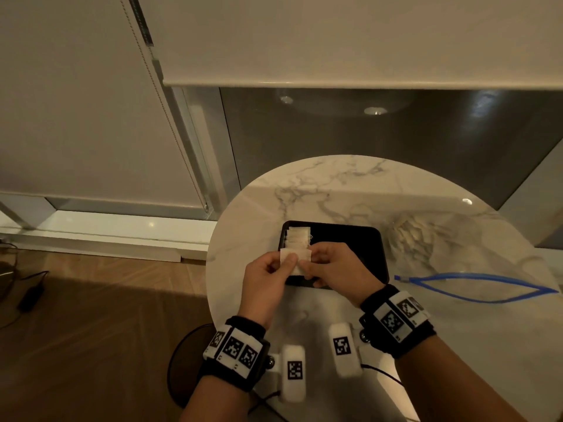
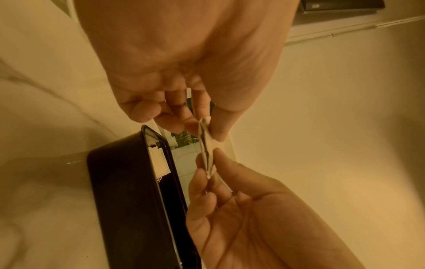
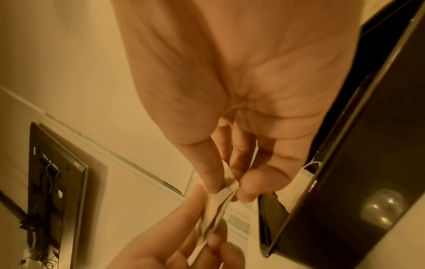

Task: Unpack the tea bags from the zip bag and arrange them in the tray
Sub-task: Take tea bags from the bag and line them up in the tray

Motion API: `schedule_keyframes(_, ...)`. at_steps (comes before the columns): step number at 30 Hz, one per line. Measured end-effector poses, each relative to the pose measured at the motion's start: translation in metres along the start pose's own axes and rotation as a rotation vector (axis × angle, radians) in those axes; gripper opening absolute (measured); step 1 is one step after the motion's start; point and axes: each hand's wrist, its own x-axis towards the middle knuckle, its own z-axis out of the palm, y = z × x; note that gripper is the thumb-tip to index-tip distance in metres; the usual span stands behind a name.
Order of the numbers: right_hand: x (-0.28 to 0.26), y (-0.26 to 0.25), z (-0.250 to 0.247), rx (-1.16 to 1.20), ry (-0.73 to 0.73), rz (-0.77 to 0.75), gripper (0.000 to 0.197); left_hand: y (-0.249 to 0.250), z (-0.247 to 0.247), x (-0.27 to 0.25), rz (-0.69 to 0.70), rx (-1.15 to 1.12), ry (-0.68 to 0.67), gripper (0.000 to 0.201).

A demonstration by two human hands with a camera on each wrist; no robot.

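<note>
Overhead, my left hand (image 1: 268,277) and right hand (image 1: 330,266) both pinch one tea bag (image 1: 295,257) above the black tray (image 1: 370,239); the zip bag (image 1: 475,287) lies right. Only my wrist views show it edge-on.

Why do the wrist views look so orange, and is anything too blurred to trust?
Head view: dim but sharp, glare spots on the marble table. Left wrist view: yellow-orange cast, tea bag edge readable. Right wrist view: same cast, motion blur softens the left hand and tea bag.
</note>
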Motion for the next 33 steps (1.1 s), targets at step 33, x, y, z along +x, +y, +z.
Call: schedule_keyframes(33,0.077,0.032,0.011,-0.577,0.178,0.257,0.017,-0.036,-0.005,0.018,-0.110,0.236,0.178,0.024)
